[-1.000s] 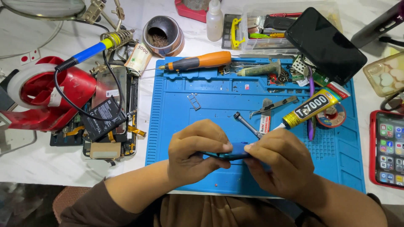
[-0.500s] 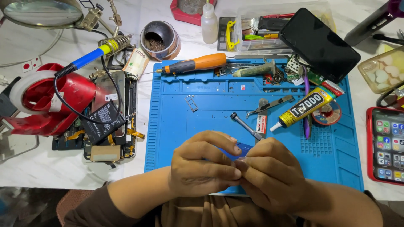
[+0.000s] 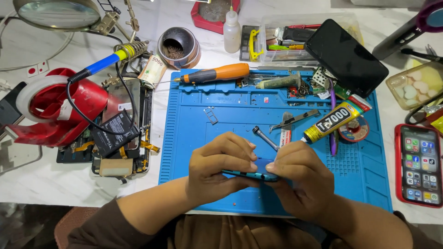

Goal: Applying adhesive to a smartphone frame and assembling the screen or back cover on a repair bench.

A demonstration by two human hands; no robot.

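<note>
The left hand (image 3: 220,167) and right hand (image 3: 300,177) cover most of the blue phone (image 3: 251,175) — only its lower edge shows. Above it, the magnifier (image 3: 55,14) runs off the frame's top.

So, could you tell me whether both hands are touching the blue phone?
Touching. The head view shows the left hand and right hand pinching the blue phone from either end, fingers pressed on its edge.

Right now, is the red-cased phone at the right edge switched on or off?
On: the red-cased phone shows a lit screen with rows of app icons.
</note>
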